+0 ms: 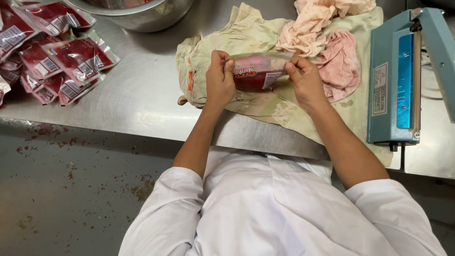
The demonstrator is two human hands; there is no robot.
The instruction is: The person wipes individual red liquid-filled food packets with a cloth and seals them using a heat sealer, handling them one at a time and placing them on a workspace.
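Observation:
A clear plastic pouch [259,71] filled with red meat is held between both hands, just above a stained yellowish cloth [246,35] spread on the steel table [142,95]. My left hand [219,78] pinches the pouch's left end. My right hand [303,78] pinches its right end. The pouch lies level between them, its top edge stretched flat.
A blue heat sealer [395,80] stands at the right, its arm raised. Pink rags [332,52] lie bunched on the cloth. A pile of several filled red pouches [57,57] sits at the far left. A steel bowl [137,14] is at the back.

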